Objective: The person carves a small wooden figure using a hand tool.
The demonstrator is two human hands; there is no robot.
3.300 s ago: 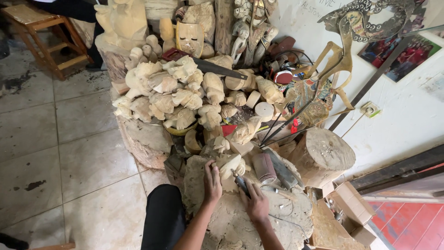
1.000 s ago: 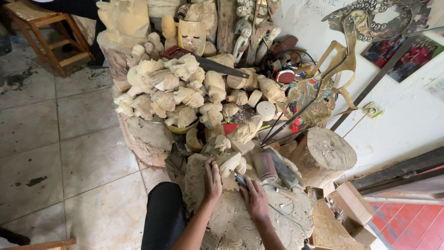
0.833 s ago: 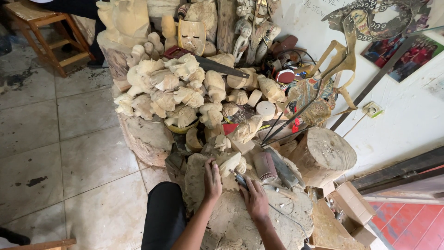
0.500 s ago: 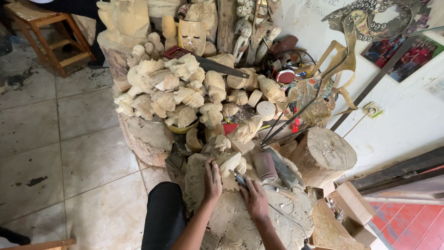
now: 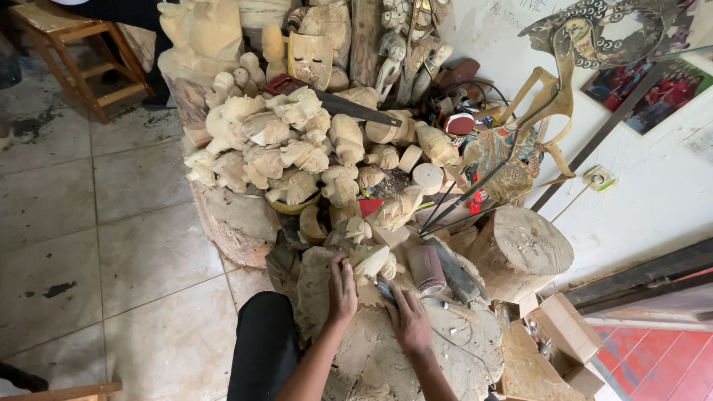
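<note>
Pale wooden carving [image 5: 371, 261] lay on the rough wood block [image 5: 416, 356] directly in front of the person, below the heap of unfinished carved figures [image 5: 290, 148]. Left hand [image 5: 342, 291] rested flat against the carving's left side, fingers extended and pressed on the wood rather than wrapped around it; this placement appeared to brace the piece against movement. Right hand [image 5: 407, 321] was positioned just right of the carving, fingers clenched around a small dark tool [image 5: 386, 291] whose tip met the carving's lower edge. The tool's type could not be determined, as the hand covered most of it. Both forearms entered from the bottom of the view and converged on the piece, wrists low, close to the block surface. A roll of sandpaper [image 5: 428, 267] lay just beside the right hand, within reach. A round log section [image 5: 527, 249] stood further right, near the white wall [image 5: 653, 186].
</note>
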